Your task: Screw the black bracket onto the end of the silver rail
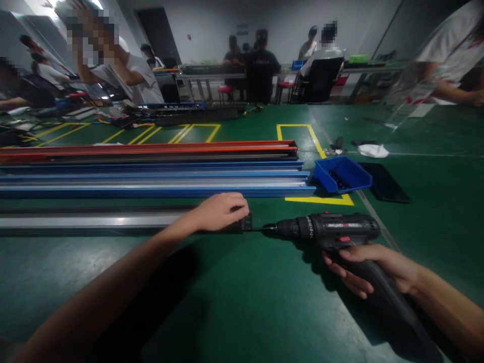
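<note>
My left hand (221, 212) is closed over the right end of a long grey metal rail (94, 221) that lies flat on the green table. My right hand (372, 267) is wrapped round the handle of a black cordless drill (333, 229). The drill lies horizontal and points left. Its bit tip touches the end face of the rail, right beside my left fingers.
Behind the rail lie long blue rails (151, 181) and a red one (151, 148), stacked side by side. A blue bin (342, 174) of small dark parts and a black flat pad (383, 181) sit to the right. A white cloth (372, 150) lies further back. Several people work at tables beyond.
</note>
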A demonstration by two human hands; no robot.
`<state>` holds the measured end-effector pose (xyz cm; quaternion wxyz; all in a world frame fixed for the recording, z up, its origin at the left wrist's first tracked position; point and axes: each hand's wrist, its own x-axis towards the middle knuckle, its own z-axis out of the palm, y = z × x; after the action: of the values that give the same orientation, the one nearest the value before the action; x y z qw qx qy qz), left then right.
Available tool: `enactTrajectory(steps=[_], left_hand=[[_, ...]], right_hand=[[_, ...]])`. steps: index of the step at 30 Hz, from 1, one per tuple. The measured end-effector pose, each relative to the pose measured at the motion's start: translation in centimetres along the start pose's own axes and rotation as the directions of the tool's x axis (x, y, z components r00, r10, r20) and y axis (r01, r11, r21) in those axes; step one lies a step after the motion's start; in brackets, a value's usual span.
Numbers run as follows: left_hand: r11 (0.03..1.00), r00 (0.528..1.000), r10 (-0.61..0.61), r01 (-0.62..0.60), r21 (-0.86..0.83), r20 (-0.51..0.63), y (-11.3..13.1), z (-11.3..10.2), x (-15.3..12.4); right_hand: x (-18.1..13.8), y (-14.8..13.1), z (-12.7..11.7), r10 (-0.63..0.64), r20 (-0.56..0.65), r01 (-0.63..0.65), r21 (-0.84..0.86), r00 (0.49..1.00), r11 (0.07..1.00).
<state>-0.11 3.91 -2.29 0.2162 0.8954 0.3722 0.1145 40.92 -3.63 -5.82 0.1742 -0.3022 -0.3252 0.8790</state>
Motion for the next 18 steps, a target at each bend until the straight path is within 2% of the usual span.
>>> enactTrajectory(steps=[10, 18], left_hand=[[1.0, 1.0, 0.0, -0.001, 0.007, 0.005, -0.12, 0.04, -0.01], [1.0, 1.0, -0.004, 0.004, 0.008, 0.002, -0.03, 0.04, -0.01]], right_hand=[[0.03, 0.26, -0.27, -0.001, 0.007, 0.001, 0.021, 1.0, 1.0], [-0.06, 0.49, 0.04, -0.009, -0.038, 0.01, 0.022, 0.999, 1.0]])
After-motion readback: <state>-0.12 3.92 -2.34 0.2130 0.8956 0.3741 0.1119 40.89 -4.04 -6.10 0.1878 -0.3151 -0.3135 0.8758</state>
